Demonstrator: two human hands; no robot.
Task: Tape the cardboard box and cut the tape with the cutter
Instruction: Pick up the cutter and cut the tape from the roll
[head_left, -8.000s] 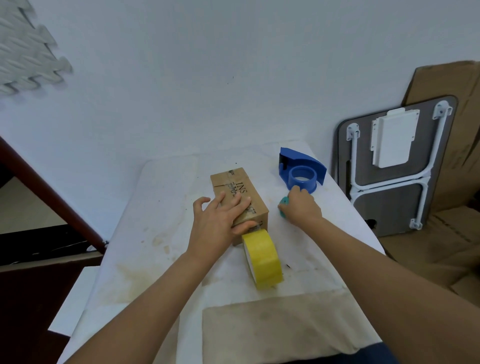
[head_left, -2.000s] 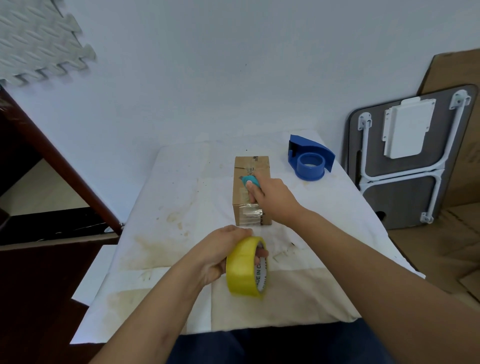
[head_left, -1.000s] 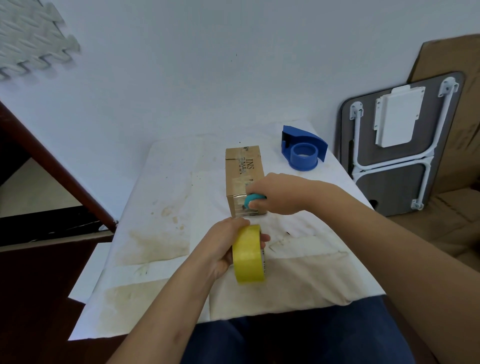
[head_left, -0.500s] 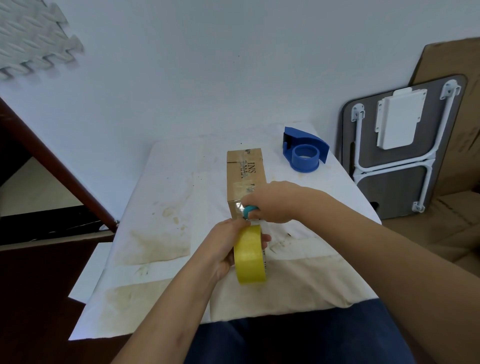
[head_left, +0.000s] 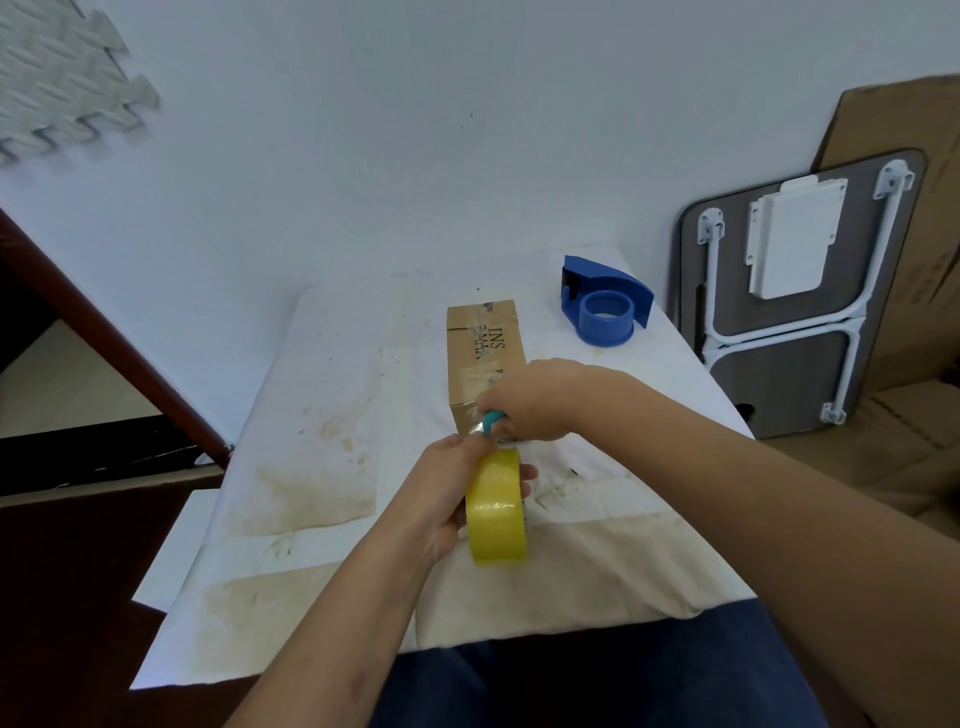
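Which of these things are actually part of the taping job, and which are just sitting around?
In use:
box
yellow tape roll, in the left hand
teal cutter, in the right hand

Lying about:
blue dispenser
folded table against the wall
foam mat

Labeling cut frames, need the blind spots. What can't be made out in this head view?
- Cutter blade: hidden inside the right hand.
- Whether the tape is severed: clear strip, too faint.
- Cardboard box near end: covered by both hands.
- Tape roll core: behind the left hand.
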